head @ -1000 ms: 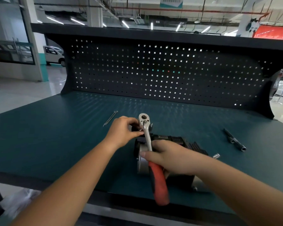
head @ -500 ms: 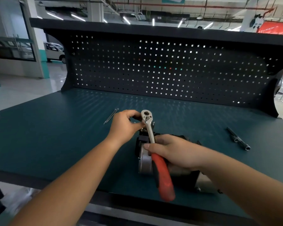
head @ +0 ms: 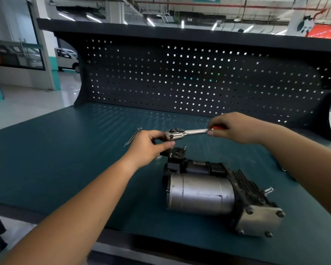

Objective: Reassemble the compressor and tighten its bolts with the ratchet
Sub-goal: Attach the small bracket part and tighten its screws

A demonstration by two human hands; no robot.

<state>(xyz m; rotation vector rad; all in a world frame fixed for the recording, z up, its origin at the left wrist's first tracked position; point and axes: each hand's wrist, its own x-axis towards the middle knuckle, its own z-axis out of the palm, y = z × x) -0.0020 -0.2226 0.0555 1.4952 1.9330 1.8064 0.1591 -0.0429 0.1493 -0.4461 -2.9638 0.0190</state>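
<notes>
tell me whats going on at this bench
A person holds a chrome ratchet with a red handle up: right grip round the handle, left grip pinching its head. The grey-and-black metal compressor lies on the green benchtop just below. Long thin metal bolts lie beside the left grip.

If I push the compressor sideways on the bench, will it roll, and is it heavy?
Probably heavy for its size: the compressor looks all metal, with a finned body. It would likely slide, not roll, because its square end plate and blocky parts break the round shape.
</notes>
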